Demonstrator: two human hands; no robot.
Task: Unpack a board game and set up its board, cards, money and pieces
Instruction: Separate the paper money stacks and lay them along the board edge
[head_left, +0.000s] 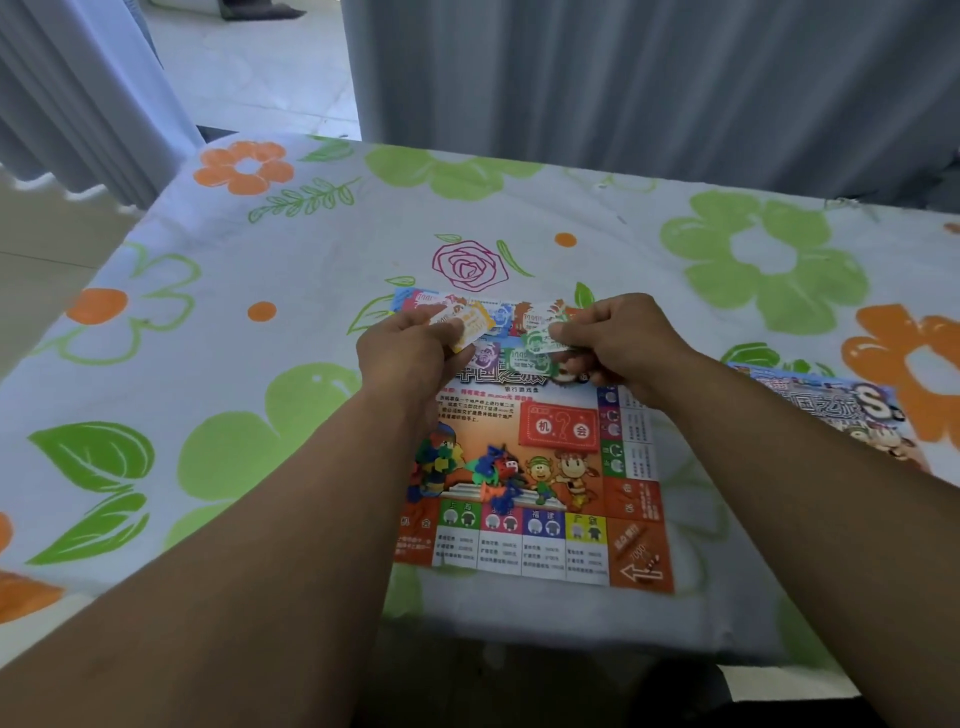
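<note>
The colourful game board lies flat on the table in front of me. Small plastic pieces in blue, green, red and orange sit in clusters on its lower middle. Paper money notes are spread over the board's far edge. My left hand pinches an orange-yellow note above that spread. My right hand pinches a green note beside it. My forearms cover part of the board's left and right sides.
A floral cloth with green and orange flowers covers the table. The flat game packaging lies at the right, near my right forearm. Grey curtains hang behind the table, with a gap onto tiled floor at the back left.
</note>
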